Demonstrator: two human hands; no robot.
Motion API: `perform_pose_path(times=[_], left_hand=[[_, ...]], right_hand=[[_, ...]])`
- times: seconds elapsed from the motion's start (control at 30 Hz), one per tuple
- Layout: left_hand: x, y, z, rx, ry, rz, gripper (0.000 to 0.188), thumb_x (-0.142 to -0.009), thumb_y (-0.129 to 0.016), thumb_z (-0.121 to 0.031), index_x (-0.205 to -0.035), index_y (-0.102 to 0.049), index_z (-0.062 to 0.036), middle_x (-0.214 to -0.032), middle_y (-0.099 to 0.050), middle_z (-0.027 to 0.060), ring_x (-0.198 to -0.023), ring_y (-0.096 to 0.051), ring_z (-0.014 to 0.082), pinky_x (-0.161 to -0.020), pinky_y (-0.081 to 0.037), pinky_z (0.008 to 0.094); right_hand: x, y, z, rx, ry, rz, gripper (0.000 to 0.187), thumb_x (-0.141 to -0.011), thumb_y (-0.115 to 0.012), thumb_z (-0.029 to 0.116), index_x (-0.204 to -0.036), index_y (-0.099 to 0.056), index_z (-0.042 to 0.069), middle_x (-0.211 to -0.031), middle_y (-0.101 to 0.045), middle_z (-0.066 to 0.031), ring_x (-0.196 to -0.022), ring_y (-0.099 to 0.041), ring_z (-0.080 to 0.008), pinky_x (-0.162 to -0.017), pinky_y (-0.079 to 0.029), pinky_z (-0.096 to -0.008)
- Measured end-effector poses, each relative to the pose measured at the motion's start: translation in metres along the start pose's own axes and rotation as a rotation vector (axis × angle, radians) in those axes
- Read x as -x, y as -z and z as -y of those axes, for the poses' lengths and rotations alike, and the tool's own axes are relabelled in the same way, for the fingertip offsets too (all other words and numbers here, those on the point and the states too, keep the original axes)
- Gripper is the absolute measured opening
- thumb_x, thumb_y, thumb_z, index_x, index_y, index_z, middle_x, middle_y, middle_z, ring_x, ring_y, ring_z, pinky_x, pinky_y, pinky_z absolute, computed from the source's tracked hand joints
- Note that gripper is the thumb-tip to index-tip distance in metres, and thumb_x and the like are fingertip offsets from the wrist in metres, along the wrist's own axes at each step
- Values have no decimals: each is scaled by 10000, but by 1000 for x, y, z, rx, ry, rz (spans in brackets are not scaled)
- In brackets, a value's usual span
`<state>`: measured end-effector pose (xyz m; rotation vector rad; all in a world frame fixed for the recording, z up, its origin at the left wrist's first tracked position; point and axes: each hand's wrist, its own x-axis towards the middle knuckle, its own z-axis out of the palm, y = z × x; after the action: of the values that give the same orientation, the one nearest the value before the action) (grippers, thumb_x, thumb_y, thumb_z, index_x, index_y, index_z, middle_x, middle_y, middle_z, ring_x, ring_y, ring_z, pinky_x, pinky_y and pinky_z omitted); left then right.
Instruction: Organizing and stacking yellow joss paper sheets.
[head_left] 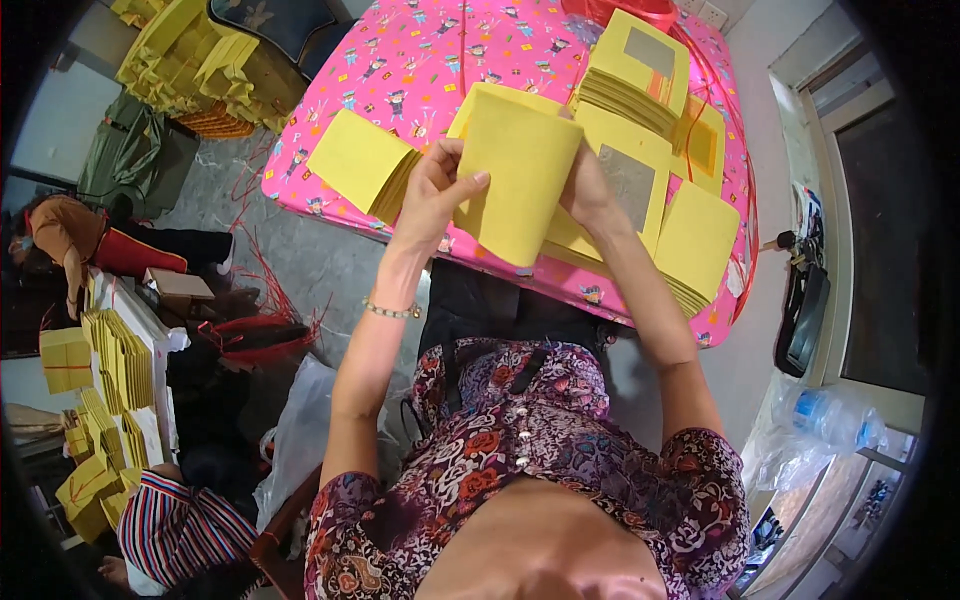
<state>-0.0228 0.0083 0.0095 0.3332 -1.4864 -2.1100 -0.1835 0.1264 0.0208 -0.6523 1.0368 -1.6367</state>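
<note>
In front of me, above the near edge of the pink table (420, 60), I hold up a folded yellow sheet (520, 170), its right side curling over. My left hand (438, 192) pinches its left edge, thumb on the front and fingers curled. My right hand (588, 195) grips the right edge; some of its fingers are hidden behind the sheet. To the left lies a folded yellow stack (362, 165). Close to my right hand are a yellow piece with a grey window (628, 185) and a yellow stack (700, 240).
A taller windowed yellow stack (635, 75) and a red basin (630, 10) occupy the table's far right. Red cords trail across table and floor. At the left, two people sit or bend near a bench of yellow bundles (120, 360). A plastic bottle (830, 415) is at the right.
</note>
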Motion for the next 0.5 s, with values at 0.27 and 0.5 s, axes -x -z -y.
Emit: perform_pose_path(times=[0.27, 0.5], left_hand=[[-8, 5, 1, -43, -19, -101, 350, -790, -705, -34, -1076, -506, -9, -973, -590, 52, -925, -557, 115, -836, -450, 263], [-16, 8, -9, -63, 155, -91, 322, -839, -671, -99, -1104, -529, 17, -951, -609, 67, -883, -584, 124, -803, -470, 249]], right_hand=[[15, -3, 3, 573, 134, -24, 560, -862, -656, 337, -1249, -470, -22, -1137, -595, -98, -1020, -581, -158, -863, -473, -290], [6, 8, 4, 490, 74, -25, 515, -816, -722, 205, -1209, -485, -31, -1108, -613, -100, -997, -594, -158, -868, -481, -298]])
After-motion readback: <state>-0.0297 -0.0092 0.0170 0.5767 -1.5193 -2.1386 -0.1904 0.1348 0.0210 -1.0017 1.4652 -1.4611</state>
